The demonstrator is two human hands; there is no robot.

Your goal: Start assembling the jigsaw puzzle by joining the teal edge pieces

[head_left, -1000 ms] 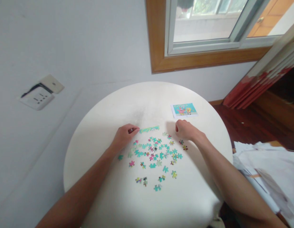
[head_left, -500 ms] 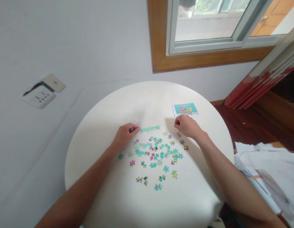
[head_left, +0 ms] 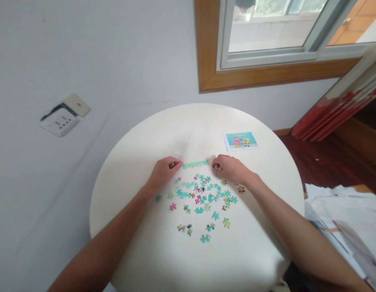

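A narrow strip of joined jigsaw puzzle pieces, green and teal, lies flat on the white round table. My left hand rests at its left end, thumb and forefinger closed together on the edge. At the opposite end is my right hand, fingers curled, with a small pale puzzle piece at the fingertips, partly blurred. Nearer to me spread several loose puzzle pieces in teal, pink, yellow and pale green. Some of them are covered by my right hand and wrist.
A picture card with two cartoon figures lies at the back right of the table. Papers are piled to the right, beyond the table edge. Behind stand a wall with a socket, a wood-framed window and a red-and-white curtain.
My right hand has moved left, away from the picture card, to the right end of the strip. My left hand stays at the left end. The view has shifted slightly.
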